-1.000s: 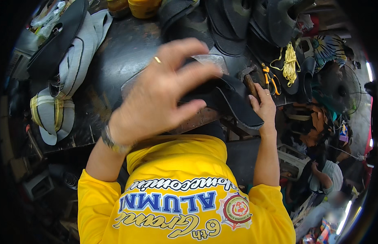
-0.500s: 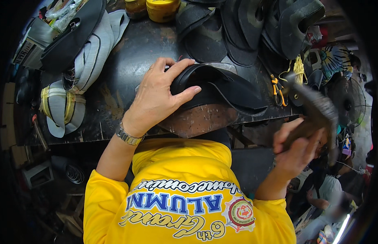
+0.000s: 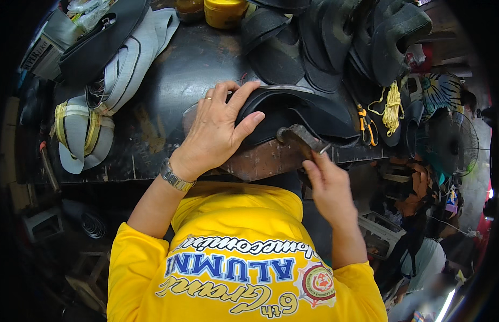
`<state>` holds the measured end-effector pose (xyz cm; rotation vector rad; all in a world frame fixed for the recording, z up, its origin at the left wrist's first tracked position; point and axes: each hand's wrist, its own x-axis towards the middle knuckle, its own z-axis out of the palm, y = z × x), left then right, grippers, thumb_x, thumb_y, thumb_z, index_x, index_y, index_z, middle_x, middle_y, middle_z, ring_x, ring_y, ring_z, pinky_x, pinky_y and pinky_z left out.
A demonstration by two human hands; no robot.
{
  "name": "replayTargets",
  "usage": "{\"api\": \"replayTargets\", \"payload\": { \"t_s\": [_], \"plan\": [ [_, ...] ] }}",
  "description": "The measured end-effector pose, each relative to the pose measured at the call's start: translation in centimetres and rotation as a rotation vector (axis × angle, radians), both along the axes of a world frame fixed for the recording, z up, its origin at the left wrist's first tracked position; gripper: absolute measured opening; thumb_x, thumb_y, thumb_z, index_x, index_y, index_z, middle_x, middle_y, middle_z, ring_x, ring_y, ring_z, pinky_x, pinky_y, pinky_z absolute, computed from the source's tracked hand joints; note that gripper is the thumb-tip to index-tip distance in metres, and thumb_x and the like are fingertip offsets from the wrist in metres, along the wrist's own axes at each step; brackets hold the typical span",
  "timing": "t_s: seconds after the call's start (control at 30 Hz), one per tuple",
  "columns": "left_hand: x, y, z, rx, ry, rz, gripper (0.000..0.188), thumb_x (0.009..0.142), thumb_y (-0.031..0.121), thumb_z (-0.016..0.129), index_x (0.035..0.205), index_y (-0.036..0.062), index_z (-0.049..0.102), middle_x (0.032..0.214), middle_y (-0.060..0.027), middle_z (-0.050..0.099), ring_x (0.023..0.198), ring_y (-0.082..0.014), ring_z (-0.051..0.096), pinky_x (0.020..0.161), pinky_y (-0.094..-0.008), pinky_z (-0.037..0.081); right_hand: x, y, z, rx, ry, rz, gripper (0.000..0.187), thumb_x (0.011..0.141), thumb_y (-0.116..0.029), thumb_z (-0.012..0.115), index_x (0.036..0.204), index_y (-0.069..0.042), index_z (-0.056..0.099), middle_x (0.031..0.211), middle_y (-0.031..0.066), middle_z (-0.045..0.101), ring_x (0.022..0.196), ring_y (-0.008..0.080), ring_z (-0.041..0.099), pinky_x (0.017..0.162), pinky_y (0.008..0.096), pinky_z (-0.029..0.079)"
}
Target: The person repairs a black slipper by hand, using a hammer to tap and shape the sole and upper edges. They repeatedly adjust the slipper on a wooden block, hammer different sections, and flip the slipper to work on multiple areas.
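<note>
My left hand (image 3: 214, 129) grips the left end of a curved black leather-like piece (image 3: 327, 115), its thumb on the near side and its fingers over the far side. The piece bulges and stands partly folded open. Beneath it a worn brown board (image 3: 257, 161) lies at the table's near edge. In my right hand (image 3: 334, 188) is a hammer (image 3: 302, 138), its head down at the near edge of the black piece. Most of the hammer's handle is hidden by my fingers. Whether the head touches the piece I cannot tell.
Stacked black curved pieces (image 3: 324, 48) lie at the back, beside a yellow tub (image 3: 225, 13). Orange-handled scissors (image 3: 367, 126) and a yellow cord bundle (image 3: 391, 110) are on the right. Grey and white strips (image 3: 120, 70) fill the left. A fan (image 3: 456, 142) stands beyond the table.
My right hand has swung the hammer from the far right, raised and blurred, leftward and down to the black piece. My left hand keeps its hold, and the piece looks slightly shifted.
</note>
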<state>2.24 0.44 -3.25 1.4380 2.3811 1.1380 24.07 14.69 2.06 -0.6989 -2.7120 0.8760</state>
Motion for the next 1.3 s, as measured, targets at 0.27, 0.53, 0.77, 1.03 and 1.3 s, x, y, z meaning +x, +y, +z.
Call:
{"api": "replayTargets", "payload": {
  "t_s": [0.27, 0.53, 0.77, 1.03, 1.3],
  "plan": [
    [0.6, -1.7, -0.9, 0.019, 0.117, -0.013, 0.059, 0.103, 0.048, 0.053, 0.153, 0.017, 0.045, 0.138, -0.0189, 0.047, 0.128, -0.0359, 0.046, 0.111, -0.0486, 0.033, -0.3, -1.1, 0.0, -0.094, -0.147, 0.021, 0.044, 0.102, -0.012, 0.062, 0.145, -0.016, 0.057, 0.115, 0.0233, 0.071, 0.103, 0.0442, 0.069, 0.084, 0.0431, 0.057],
    [1.1, -3.3, -1.6, -0.002, 0.156, 0.024, 0.057, 0.106, 0.044, 0.049, 0.156, 0.0163, 0.04, 0.145, -0.0162, 0.041, 0.136, -0.0344, 0.039, 0.119, -0.0583, 0.021, -1.9, -2.3, 0.6, -0.13, -0.102, 0.196, 0.048, 0.099, -0.009, 0.065, 0.146, -0.014, 0.056, 0.119, 0.02, 0.071, 0.094, 0.0421, 0.07, 0.079, 0.0449, 0.058],
    [1.5, -4.2, -2.0, -0.019, 0.134, 0.054, 0.056, 0.106, 0.04, 0.052, 0.156, 0.0168, 0.04, 0.147, -0.0156, 0.041, 0.14, -0.0339, 0.038, 0.117, -0.0705, 0.017, -1.7, -2.4, -0.1, -0.126, 0.104, 0.222, 0.051, 0.099, -0.012, 0.065, 0.148, -0.016, 0.053, 0.105, 0.019, 0.072, 0.087, 0.0408, 0.071, 0.073, 0.0448, 0.058],
    [-2.7, -0.8, 1.6, -0.068, -0.038, -0.148, 0.055, 0.093, 0.031, 0.066, 0.144, 0.0111, 0.056, 0.135, -0.0185, 0.061, 0.125, -0.0379, 0.057, 0.109, -0.047, 0.044, -2.0, -2.0, -2.3, 0.01, -0.145, 0.302, 0.054, 0.102, -0.021, 0.063, 0.154, -0.02, 0.046, 0.089, 0.0196, 0.071, 0.076, 0.0399, 0.071, 0.066, 0.0473, 0.057],
    [-2.2, -3.4, 0.1, 0.227, -0.044, -0.217, 0.053, 0.099, 0.014, 0.045, 0.151, 0.005, 0.046, 0.14, -0.0196, 0.055, 0.126, -0.0335, 0.05, 0.115, -0.0431, 0.033, -2.3, -2.5, -2.5, -0.064, -0.09, 0.218, 0.044, 0.102, -0.022, 0.064, 0.145, -0.016, 0.055, 0.098, 0.0205, 0.072, 0.083, 0.0437, 0.07, 0.07, 0.048, 0.057]
  ]
}}
